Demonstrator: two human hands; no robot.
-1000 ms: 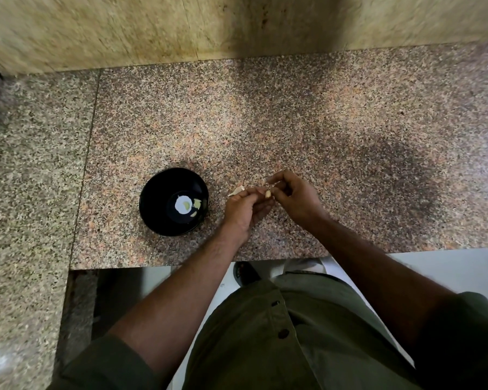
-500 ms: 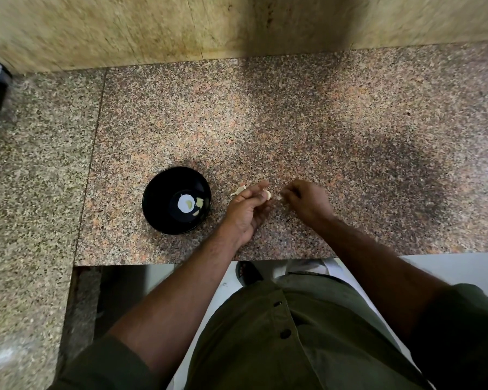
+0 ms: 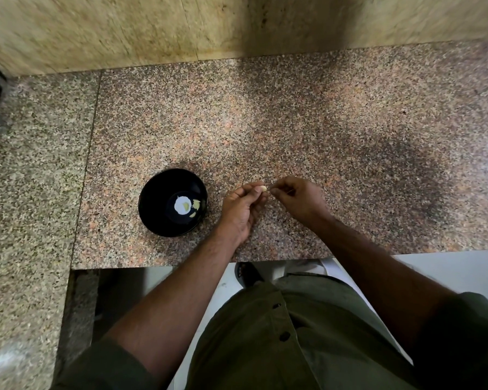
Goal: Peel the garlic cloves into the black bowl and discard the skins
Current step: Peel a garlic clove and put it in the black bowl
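Black bowl [image 3: 173,202] sat on the speckled granite tabletop [image 3: 293,122], near its front edge. Inside the bowl: a few pale peeled cloves [image 3: 195,205] beside a bright white glare spot at the bottom. Left hand [image 3: 241,211] was just right of the bowl, not touching it, fingers curled, tips pinching a garlic clove [image 3: 262,188] that looked pale and mostly bare. Right hand [image 3: 302,199] was further right of the bowl, just beside the left hand, fingers curled narrow, tips pinching a thin strip of skin [image 3: 273,189] right next to the clove; couldn't tell if the strip was attached to the clove. Both hands were low over the tabletop; contact with the surface couldn't be told. A small light scrap [image 3: 238,188] showed behind the left hand's knuckles, bowl side, too small to identify. Yellowish stone wall [image 3: 181,26] ran behind the bowl at the back of the tabletop. Below the bowl, past the tabletop's front edge: olive shirt [image 3: 279,333] with buttons, and a dark sandal [image 3: 247,274] on a pale floor.
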